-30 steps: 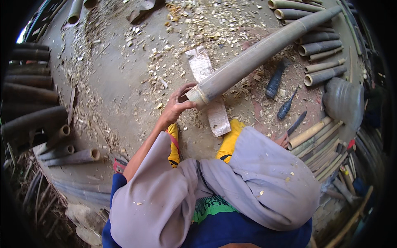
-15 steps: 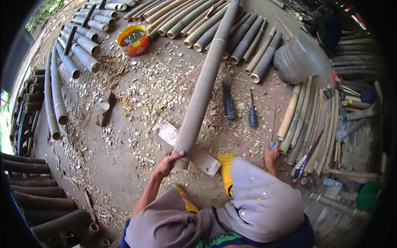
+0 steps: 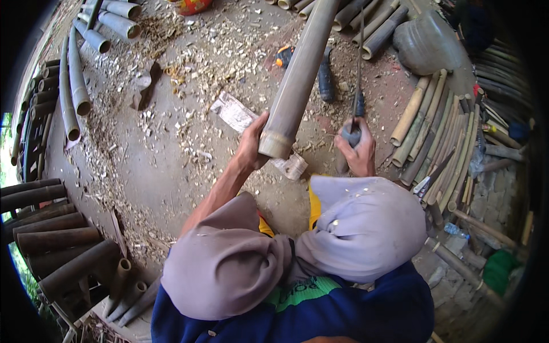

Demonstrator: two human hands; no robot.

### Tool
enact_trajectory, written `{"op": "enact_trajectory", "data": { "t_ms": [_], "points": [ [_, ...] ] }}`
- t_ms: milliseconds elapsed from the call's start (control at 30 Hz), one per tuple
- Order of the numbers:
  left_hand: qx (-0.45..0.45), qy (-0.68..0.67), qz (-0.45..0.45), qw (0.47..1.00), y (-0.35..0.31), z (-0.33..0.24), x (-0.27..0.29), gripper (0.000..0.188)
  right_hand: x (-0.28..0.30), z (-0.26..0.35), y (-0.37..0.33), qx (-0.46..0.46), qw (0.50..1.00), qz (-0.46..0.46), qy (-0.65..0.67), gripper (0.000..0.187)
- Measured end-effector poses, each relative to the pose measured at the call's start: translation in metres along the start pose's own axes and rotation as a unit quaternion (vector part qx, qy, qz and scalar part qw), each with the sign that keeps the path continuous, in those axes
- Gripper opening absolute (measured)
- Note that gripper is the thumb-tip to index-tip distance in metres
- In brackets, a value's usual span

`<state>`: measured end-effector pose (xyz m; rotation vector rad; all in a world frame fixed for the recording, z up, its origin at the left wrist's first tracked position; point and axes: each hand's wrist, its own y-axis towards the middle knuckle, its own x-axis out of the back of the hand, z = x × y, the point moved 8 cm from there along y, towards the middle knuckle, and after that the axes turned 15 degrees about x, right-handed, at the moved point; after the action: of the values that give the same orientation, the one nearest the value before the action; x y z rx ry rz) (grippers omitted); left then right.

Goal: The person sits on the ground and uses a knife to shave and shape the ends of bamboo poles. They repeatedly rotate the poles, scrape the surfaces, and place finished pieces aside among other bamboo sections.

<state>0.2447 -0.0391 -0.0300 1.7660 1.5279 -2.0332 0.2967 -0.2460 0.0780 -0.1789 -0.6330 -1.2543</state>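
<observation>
My left hand (image 3: 251, 140) is closed round the near end of a thick grey-brown bamboo pole (image 3: 297, 86), which slants away to the upper right. The pole's near end shows a pale ring and sits over a flat wooden block (image 3: 240, 117) on the ground. To the right, my right hand (image 3: 357, 150) grips a long thin tool (image 3: 358, 68) by its rounded blue-grey end. Its narrow dark shaft points away from me, and I cannot make out its exact kind. Beyond that hand lies a small tool with a dark wrapped handle (image 3: 360, 107), partly covered by the shaft.
A dark-handled blade (image 3: 326, 80) lies right of the pole, an orange-and-black object (image 3: 283, 56) left of it. Wood chips (image 3: 189, 114) litter the ground. Cut bamboo lengths (image 3: 412, 108) lie at right, dark ones (image 3: 63, 234) at left. A large rounded grey vessel (image 3: 429, 46) stands at upper right.
The pole's near end has come up off the wooden block with my left hand. My right hand has moved inward, bringing the thin tool nearer the pole. The whole view has shifted.
</observation>
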Motion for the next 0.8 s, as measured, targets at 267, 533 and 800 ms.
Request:
{"op": "enact_trajectory", "data": {
  "t_ms": [267,533,800],
  "points": [
    [0.041,-0.002,0.069,0.997,0.03,0.002,-0.054,0.062,0.007,-0.001,0.0,-0.058,0.987,0.138,-0.061,0.044],
    [0.07,-0.046,0.128,0.988,0.038,0.019,-0.091,0.059,0.017,0.043,-0.005,0.116,0.985,0.125,0.016,0.049],
    [0.072,-0.036,0.206,0.975,0.038,0.021,-0.106,0.059,0.018,0.05,-0.023,0.27,0.944,0.114,-0.152,0.054]
  ]
}}
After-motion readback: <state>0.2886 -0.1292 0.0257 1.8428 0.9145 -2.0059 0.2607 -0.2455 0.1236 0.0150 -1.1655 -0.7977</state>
